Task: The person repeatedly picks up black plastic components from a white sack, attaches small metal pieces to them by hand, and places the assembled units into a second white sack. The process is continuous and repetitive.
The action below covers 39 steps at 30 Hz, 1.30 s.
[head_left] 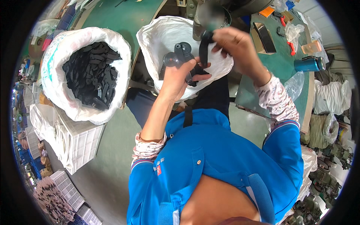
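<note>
Above the white-lined sack (pixel 150 37) in front of me, my left hand (pixel 175 78) holds a bunch of black plastic parts (pixel 182 52) with round ends. The parts stick out past the thumb and fingers. My right hand (pixel 238 43) is raised to the right of it, beside the machine. Between its fingertips is a dark, curved black part (pixel 204 47), whose lower end comes close to my left fingers. Whether the two touch I cannot tell. A blurred round piece (pixel 212 17) of the machine is just above that part.
At left, a white sack (pixel 52 71) full of black parts (pixel 92 71) stands on a white plastic crate (pixel 84 144). The green bench (pixel 251 84) at right bears a phone-like black slab (pixel 264 37), a blue flask (pixel 309 64), red-handled tools (pixel 292 48) and plastic bags.
</note>
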Motion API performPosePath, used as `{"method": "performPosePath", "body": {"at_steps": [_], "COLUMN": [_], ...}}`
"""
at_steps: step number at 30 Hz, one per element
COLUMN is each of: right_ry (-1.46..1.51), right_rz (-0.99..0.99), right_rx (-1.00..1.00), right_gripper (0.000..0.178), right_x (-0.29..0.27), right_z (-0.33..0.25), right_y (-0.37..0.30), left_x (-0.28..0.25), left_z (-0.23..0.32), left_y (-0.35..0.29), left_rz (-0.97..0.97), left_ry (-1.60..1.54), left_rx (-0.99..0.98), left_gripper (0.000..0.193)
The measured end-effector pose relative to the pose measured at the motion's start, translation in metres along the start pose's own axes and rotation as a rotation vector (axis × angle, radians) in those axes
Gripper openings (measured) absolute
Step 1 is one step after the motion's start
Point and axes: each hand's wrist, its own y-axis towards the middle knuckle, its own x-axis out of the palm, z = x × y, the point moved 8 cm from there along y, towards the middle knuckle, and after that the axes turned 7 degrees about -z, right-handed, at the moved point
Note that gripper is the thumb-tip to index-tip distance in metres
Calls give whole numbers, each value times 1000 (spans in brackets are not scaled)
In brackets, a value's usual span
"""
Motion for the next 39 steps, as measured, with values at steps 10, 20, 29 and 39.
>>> {"method": "performPosePath", "body": {"at_steps": [10, 20, 29, 39], "right_ry": [86, 90, -68, -374], "right_rz": [15, -148, -99, -177], "right_rx": [109, 133, 70, -33], "right_gripper": [25, 49, 37, 29], "right_x": [-28, 5, 33, 37], "right_z": [-70, 12, 12, 3], "right_y": [84, 29, -5, 1], "left_x": [-12, -19, -15, -7], "left_z": [9, 8, 1, -6], "left_y": [-5, -3, -4, 0], "left_rz": [63, 99, 120, 40], "left_ry": [21, -30, 12, 120], "left_rx": [69, 106, 61, 28], "left_gripper": [27, 27, 18, 22]}}
